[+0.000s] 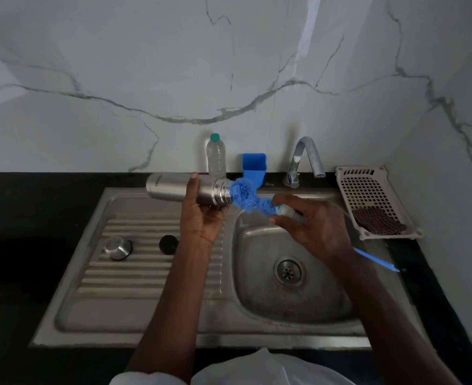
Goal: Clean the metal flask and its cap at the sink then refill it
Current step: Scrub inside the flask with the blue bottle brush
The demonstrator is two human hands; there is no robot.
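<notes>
Left grip [201, 218] wrapped around metal flask [184, 190] held sideways over sink [257, 323], right grip [312, 226] clamped on blue bottle brush [251, 197] — bristles at flask mouth, steel cap [117, 247] and black stopper [168, 244] on drainboard

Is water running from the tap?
No, the tap shows no stream, while the left hand holds the flask sideways beside it.

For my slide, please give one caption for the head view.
Left hand holds steel flask sideways; right hand works blue bottle brush at its mouth.
</notes>
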